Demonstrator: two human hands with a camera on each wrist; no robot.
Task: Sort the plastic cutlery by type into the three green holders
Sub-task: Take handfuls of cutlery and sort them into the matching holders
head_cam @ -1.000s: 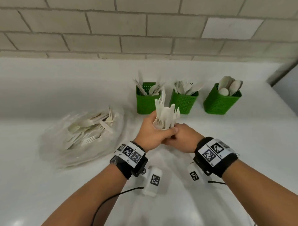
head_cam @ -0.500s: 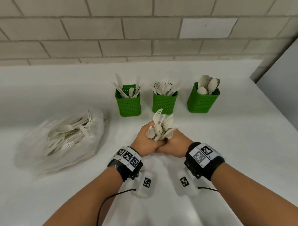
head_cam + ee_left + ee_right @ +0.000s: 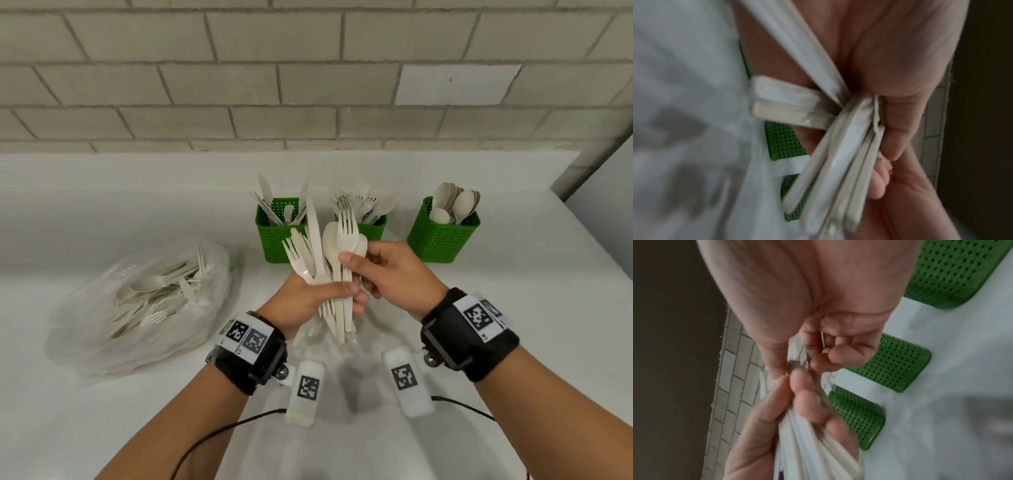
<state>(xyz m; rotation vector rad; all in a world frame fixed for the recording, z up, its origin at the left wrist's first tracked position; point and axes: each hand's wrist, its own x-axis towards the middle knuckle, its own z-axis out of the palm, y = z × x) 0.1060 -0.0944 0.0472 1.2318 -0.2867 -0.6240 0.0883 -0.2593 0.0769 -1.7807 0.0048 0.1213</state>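
My left hand point(image 3: 346, 296) grips a fanned bundle of white plastic cutlery point(image 3: 322, 253) by the handles, heads up: forks, a knife and spoons. My right hand point(image 3: 352, 255) pinches a piece at the bundle's right side with thumb and fingers, a fork or the spoon behind it; I cannot tell which. Behind stand three green holders: the left holder point(image 3: 277, 240) with knives, the middle holder point(image 3: 375, 231) with forks, the right holder point(image 3: 442, 240) with spoons. The left wrist view shows the bundle's handles point(image 3: 838, 154) crossing in my palm. The right wrist view shows my fingertips point(image 3: 818, 363) on the bundle's top.
A clear plastic bag point(image 3: 147, 301) with several more loose pieces lies on the white counter point(image 3: 513, 274) at the left. A grey brick wall point(image 3: 308, 85) runs close behind the holders. A grey panel point(image 3: 603, 185) bounds the counter at the far right.
My right hand has left the bundle's base and moved up to its heads. The bundle stands taller and more fanned in my left hand.
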